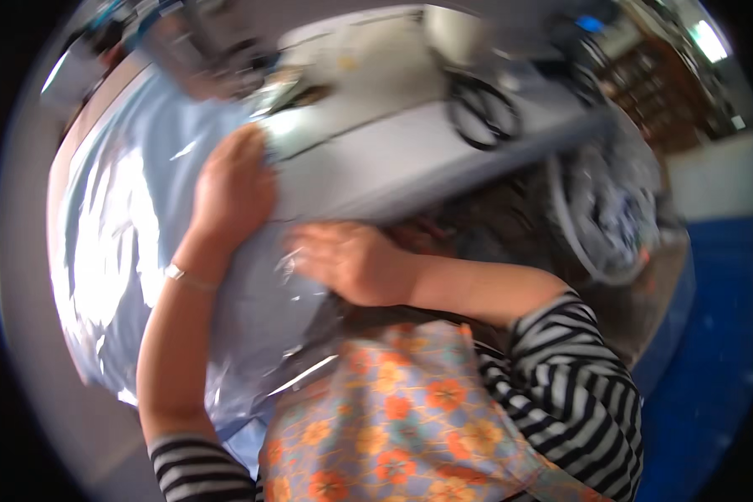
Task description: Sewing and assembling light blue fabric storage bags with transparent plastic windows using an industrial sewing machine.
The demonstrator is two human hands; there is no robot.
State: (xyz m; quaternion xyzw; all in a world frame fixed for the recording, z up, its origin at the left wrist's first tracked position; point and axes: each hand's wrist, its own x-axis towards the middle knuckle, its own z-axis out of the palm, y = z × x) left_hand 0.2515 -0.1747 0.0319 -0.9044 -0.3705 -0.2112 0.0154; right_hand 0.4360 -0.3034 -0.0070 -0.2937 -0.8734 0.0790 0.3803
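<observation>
Light blue, shiny cloth or clear sheeting (pixel 134 209) spreads over the left of the work table and hangs down toward me. My left hand (pixel 236 184) rests palm down on its right part, by the pale tabletop (pixel 351 171). Its fingers look laid flat, though motion blurs them. Closer to me, my right hand (pixel 347 261) reaches in from the right with fingers stretched toward the left, over the sheeting at the table's front edge. Whether it pinches any of the sheeting cannot be made out. A small shiny object lies just beyond my left hand, too blurred to name.
Black looped handles, seemingly scissors (pixel 483 113), lie on the table to the right. A white rounded object (pixel 453 35) stands behind them. Below the table's right end hangs a clear plastic bag (pixel 615 209) with crumpled contents. Brown shelving (pixel 665 88) stands at the far right, above blue flooring (pixel 724 335).
</observation>
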